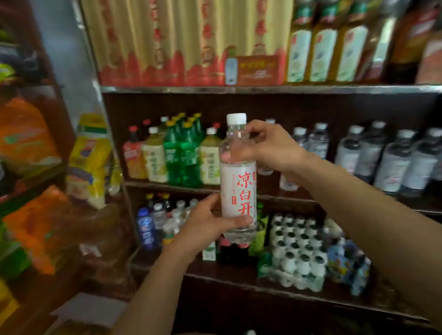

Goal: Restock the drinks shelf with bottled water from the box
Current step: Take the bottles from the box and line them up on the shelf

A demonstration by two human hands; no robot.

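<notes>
Clear plastic water bottle w/ white cap & white label in red characters (238, 181) upright at frame centre, held in front of dark wooden drinks shelf (342, 91). Left hand (206, 226) grips its lower part, fingers curled round; right hand (269, 146) pinches its shoulder below the cap. Row of similar clear water bottles (391, 156) stands mid-right on the shelf; green soda bottles (183, 154) centre-left

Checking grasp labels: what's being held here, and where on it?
One water bottle, upright, held by both hands: right hand grips its upper body just below the neck, left hand grips near the base.
</notes>
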